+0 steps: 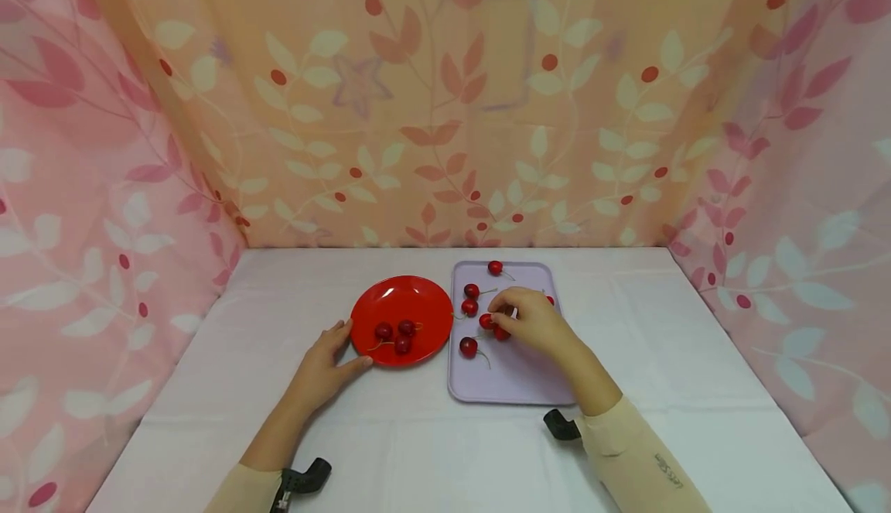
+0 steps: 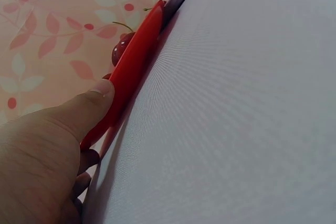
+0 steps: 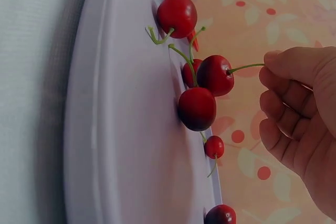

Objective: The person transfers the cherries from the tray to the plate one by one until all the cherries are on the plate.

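Observation:
A red plate (image 1: 418, 304) with three cherries (image 1: 397, 335) sits on the white table, left of a lavender tray (image 1: 515, 377) that holds several loose cherries (image 1: 469, 347). My left hand (image 1: 327, 362) rests on the table against the plate's near-left rim (image 2: 131, 72). Its thumb (image 2: 89, 108) lies on the rim and its fingers lie fairly straight along the edge. My right hand (image 1: 496, 316) hovers over the middle of the tray. Its fingertips (image 3: 273, 59) pinch the green stem of one cherry (image 3: 214, 75), which sits among two others (image 3: 197, 108).
Floral pink and orange curtains (image 1: 445, 111) wall the table (image 1: 696, 389) at the back and on both sides. A cherry (image 1: 495, 268) lies at the tray's far edge. Black wrist mounts (image 1: 560, 424) stick out by both sleeves.

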{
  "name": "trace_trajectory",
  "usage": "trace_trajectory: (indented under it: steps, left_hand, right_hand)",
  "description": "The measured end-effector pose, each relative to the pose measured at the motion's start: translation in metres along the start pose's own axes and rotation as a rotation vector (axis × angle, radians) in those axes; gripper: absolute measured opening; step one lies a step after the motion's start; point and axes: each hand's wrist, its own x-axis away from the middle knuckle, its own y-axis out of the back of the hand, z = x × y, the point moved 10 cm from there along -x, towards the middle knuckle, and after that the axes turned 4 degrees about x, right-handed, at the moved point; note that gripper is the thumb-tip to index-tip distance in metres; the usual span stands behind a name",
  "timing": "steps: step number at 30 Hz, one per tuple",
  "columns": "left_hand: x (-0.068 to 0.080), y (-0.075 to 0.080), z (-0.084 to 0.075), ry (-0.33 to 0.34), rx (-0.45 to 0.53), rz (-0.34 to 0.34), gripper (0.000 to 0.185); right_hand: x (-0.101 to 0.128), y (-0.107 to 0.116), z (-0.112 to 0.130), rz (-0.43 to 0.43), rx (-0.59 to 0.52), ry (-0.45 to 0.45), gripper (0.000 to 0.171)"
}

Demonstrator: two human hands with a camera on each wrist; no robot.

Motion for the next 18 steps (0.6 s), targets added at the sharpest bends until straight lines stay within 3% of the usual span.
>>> trace_trajectory:
  steps: [4, 10, 18]
  left_hand:
    - [-0.001, -0.002, -0.001, -0.003, -0.012, 0.001, 0.096]
    - [-0.003, 0.000, -0.001, -0.010, -0.002, 0.001, 0.096]
    - [0.001, -0.002, -0.001, -0.013, 0.022, 0.000, 0.096]
  right_hand:
    - [0.001, 0.000, 0.002, 0.000, 0.007, 0.025, 0.007]
    - [-0.001, 0.000, 0.011, -0.012, 0.147, 0.102, 0.008]
    - [-0.001, 0.012, 0.006, -0.040, 0.227, 0.067, 0.010]
